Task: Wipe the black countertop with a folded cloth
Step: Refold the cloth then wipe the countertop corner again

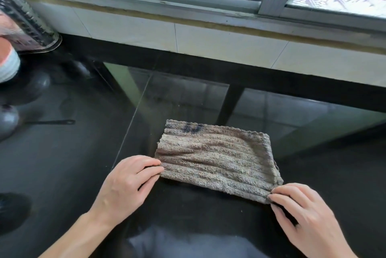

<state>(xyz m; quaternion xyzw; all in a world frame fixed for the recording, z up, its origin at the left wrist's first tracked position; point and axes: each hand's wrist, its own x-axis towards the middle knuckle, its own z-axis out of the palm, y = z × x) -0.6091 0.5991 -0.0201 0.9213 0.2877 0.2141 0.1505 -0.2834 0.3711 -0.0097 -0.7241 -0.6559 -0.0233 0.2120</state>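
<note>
Folded cloth (pixel 217 161) flat on black countertop (pixel 62 163), left hand (pixel 127 182) and right hand (pixel 302 211) pinching near corners, bowls (pixel 8 63) far left.

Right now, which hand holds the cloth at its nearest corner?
The right hand: it pinches the cloth's near right corner, while the left hand grips the middle of the left edge.

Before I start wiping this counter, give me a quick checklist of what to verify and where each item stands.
1. Cloth folded flat: ok, lies as a rectangle, slight wrinkle.
2. Left hand holds the cloth's left edge: ok.
3. Right hand holds the near right corner: ok.
4. Wiping path on countertop: ok around the cloth; black handle and bowls sit at far left.
5. Cloth clean: not ok, dark stains.
6. Cloth damp: cannot tell.
</note>
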